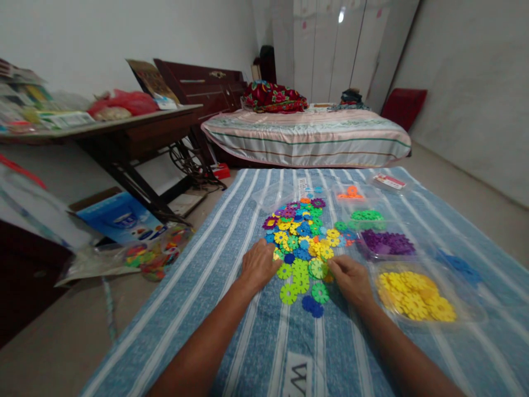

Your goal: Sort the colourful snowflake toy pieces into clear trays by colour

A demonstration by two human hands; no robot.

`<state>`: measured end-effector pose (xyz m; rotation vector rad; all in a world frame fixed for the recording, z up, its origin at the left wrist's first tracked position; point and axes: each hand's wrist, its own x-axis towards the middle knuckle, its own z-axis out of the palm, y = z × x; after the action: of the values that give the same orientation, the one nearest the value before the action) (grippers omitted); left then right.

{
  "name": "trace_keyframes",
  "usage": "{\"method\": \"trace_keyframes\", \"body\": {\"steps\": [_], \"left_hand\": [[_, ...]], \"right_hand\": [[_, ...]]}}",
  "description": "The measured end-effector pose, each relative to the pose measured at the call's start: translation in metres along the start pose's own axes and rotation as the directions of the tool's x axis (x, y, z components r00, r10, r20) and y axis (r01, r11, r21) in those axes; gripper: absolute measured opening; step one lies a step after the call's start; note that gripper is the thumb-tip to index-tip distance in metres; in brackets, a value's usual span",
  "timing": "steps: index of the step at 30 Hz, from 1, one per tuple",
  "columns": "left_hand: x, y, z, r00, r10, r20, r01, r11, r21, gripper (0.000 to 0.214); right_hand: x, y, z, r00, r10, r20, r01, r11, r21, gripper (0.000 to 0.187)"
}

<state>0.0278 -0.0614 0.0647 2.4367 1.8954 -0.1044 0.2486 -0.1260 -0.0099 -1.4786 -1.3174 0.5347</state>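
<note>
A mixed pile of flat, notched plastic discs in several colours lies mid-table. My left hand rests at the pile's left edge, fingers curled in and close together; what is under the fingertips is hidden. On the other side, my right hand pinches at the edge of a light green disc. Between the hands lie lime green discs, partly overlapping. Nearer to me are a green disc and dark blue discs.
On the right stand clear boxes holding yellow discs, purple discs, green discs and orange discs. Blue discs lie farther right. A clear container sits behind the pile on the striped cloth.
</note>
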Motion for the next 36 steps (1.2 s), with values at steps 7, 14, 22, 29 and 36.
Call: {"method": "trace_keyframes", "body": {"steps": [7,14,22,29,36], "left_hand": [[0.009,-0.009,0.006,1.0,0.004,0.02,-0.002,0.997,-0.072,0.017],[0.016,-0.013,0.001,0.996,-0.069,0.052,0.077,0.982,-0.173,0.014],[0.021,-0.02,0.001,0.997,-0.034,0.074,0.059,0.93,-0.364,0.004],[0.028,-0.027,0.001,1.0,-0.011,0.025,0.023,0.849,-0.527,0.018],[0.033,-0.029,0.0,0.999,0.027,-0.03,-0.04,0.776,-0.629,0.025]], "right_hand": [[0.0,-0.002,0.0,1.0,-0.007,0.0,0.007,1.0,0.006,0.042],[0.001,0.0,0.001,1.0,-0.03,-0.006,0.03,1.0,0.005,0.042],[0.0,0.003,0.001,0.999,-0.034,-0.001,0.034,0.999,0.015,0.035],[0.001,0.002,0.002,1.0,-0.024,0.005,0.024,0.999,0.039,0.033],[0.0,0.004,0.003,1.0,-0.019,0.017,0.018,0.999,0.037,0.031]]}}
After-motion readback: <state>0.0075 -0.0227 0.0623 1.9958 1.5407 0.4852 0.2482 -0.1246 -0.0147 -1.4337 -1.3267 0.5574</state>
